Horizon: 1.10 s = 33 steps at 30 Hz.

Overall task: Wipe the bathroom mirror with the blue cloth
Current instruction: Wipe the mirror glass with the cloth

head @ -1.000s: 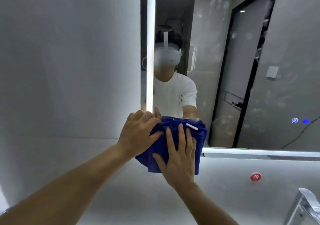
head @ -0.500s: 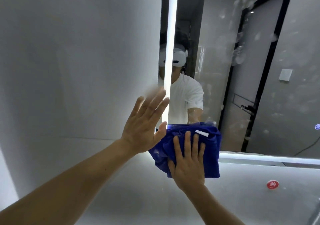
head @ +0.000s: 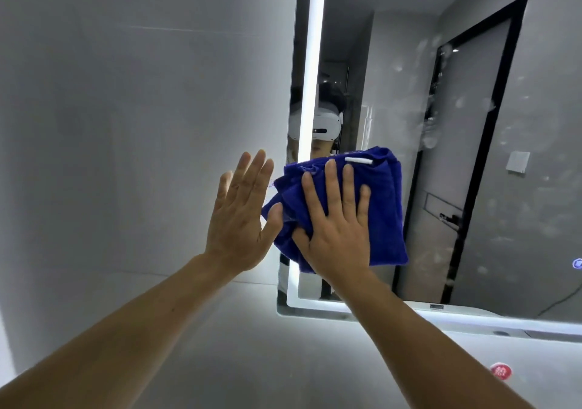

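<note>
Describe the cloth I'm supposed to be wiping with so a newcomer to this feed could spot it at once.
Find the big wall mirror with the glowing white light strip down its left edge. Near the mirror's lower left corner, the right hand presses a bunched cloth flat against the glass, with the left hand open beside it. It is the only deep blue thing in the grey room, with a small white tag at its top.

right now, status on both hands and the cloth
Right hand flat, pressing blue cloth on mirror. Left hand open beside the cloth, thumb at its edge. Spots across glass to the right; nothing blocking.
</note>
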Motion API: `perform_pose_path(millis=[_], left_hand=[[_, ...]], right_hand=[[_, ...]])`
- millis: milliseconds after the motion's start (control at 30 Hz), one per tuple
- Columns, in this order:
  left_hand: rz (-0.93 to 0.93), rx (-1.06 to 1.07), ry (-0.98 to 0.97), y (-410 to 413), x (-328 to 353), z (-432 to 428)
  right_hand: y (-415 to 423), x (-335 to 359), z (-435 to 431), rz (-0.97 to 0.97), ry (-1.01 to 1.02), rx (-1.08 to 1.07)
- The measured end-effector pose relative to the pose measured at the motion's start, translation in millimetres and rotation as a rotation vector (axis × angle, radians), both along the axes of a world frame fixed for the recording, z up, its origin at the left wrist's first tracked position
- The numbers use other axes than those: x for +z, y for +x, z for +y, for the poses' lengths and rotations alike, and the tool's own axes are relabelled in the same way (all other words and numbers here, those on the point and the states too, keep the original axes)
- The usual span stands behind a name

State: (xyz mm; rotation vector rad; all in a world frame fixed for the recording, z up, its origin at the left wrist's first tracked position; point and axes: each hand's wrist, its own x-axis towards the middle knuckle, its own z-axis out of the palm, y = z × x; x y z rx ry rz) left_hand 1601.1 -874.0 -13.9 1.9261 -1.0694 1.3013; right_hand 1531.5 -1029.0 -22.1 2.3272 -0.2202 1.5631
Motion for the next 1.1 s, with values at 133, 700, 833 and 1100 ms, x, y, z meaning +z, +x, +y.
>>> perform_pose_path(millis=[133,700,833,1100], left_hand=[[0.001,0.031,-0.036,6.1,2.8,-5.3],[-0.053,0.092,-0.063,1.4,25.8,4.1],[-0.054,0.098,-0.069,0.4,38.0,8.9],[-0.032,0.102,-0.046,5.9,32.6,7.0]], right_hand=[[2.8,-29.1,-1.0,0.043,-0.063,0.013],[-20.1,-7.7,-27.4,0.114,-0.127,0.051],[-4.4,49.5,-4.6,0.041,-0.027,0.031],[2.2,-49.8,-3.3,0.139,-0.127,0.051]])
